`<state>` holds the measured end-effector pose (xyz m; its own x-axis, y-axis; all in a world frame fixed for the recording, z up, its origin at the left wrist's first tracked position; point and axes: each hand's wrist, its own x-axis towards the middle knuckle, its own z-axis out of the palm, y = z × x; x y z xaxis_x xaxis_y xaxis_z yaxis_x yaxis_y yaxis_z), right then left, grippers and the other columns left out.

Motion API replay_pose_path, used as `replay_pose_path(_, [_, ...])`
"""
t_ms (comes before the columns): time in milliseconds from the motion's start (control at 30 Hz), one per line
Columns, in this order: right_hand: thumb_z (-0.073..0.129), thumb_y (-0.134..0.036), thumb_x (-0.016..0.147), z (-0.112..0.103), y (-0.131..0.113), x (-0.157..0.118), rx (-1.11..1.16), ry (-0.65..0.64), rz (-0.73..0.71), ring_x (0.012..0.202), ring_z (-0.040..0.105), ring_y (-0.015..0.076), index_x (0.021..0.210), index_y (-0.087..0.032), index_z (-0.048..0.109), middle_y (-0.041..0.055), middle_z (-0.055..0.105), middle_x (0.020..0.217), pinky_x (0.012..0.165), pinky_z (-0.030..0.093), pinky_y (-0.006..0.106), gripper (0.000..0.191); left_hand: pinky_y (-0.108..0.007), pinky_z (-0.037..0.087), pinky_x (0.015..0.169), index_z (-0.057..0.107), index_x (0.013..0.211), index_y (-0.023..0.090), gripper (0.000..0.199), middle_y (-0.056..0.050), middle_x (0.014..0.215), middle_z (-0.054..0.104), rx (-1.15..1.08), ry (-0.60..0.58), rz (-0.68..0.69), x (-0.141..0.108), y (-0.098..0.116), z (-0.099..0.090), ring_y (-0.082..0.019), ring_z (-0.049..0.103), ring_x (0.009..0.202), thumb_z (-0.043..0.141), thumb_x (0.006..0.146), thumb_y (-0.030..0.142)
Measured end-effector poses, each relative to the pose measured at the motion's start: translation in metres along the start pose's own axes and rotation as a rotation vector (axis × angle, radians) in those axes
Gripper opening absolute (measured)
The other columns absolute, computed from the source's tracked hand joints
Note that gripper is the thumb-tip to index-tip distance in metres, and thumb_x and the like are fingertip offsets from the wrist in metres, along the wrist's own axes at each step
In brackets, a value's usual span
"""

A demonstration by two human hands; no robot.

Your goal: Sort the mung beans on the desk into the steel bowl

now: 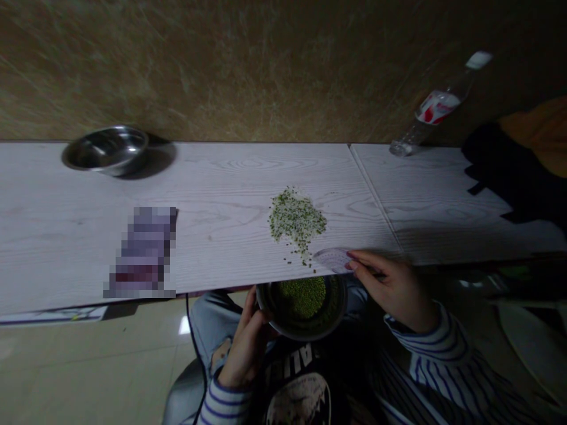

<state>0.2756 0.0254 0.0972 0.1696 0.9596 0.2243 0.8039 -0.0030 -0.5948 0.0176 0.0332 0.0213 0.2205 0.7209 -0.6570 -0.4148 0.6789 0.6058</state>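
My left hand (250, 339) grips the rim of a metal bowl (305, 333), which sits just below the table's front edge. Inside the bowl lies a heap of green mung beans (305, 297). Between the thumb and fingers of my right hand (394, 286) is a clear plastic protractor (332, 258), held low over the tabletop near the edge. A loose patch of green beans mixed with white grains (296, 217) is spread on the table, and a few beans trail from it toward the protractor and the bowl.
A second metal bowl (106, 152) stands at the back left. Nearer on the left lies a pixelated flat object (144, 251). A plastic bottle (427, 112) stands at the back right, with dark and orange cloth (522, 153) beyond it. A seam crosses the white wooden table (221, 236).
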Motion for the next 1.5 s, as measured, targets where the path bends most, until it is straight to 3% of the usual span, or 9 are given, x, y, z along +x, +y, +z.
replay_pose_path(533, [0.060, -0.026, 0.086, 0.003, 0.000, 0.002, -0.002, -0.006, -0.003, 0.078, 0.074, 0.0215, 0.102, -0.020, 0.074, 0.0069, 0.078, 0.092, 0.073, 0.061, 0.031, 0.022, -0.033, 0.052, 0.074, 0.053, 0.131, 0.031, 0.064, -0.003, 0.121, 0.063, 0.009, -0.043, 0.008, -0.001, 0.003, 0.001, -0.022, 0.060, 0.093, 0.064, 0.070, 0.019])
replay_pose_path(933, [0.059, -0.025, 0.087, 0.006, -0.007, 0.002, 0.018, -0.046, -0.037, 0.082, 0.074, 0.0205, 0.102, -0.020, 0.074, 0.0058, 0.077, 0.094, 0.075, 0.061, 0.030, 0.022, -0.030, 0.050, 0.064, 0.050, 0.134, 0.032, 0.066, -0.003, 0.117, 0.062, 0.013, -0.032, 0.006, -0.001, 0.001, -0.001, -0.019, 0.058, 0.084, 0.063, 0.071, 0.018])
replay_pose_path(1500, [0.059, -0.022, 0.086, 0.008, -0.003, 0.013, 0.010, 0.014, -0.072, 0.076, 0.074, 0.0199, 0.102, -0.015, 0.074, 0.0083, 0.078, 0.089, 0.076, 0.060, 0.030, 0.022, -0.036, 0.052, 0.078, 0.050, 0.134, 0.031, 0.065, -0.004, 0.126, 0.061, -0.012, -0.043, 0.029, -0.003, 0.001, -0.005, -0.024, 0.060, 0.099, 0.062, 0.072, 0.018])
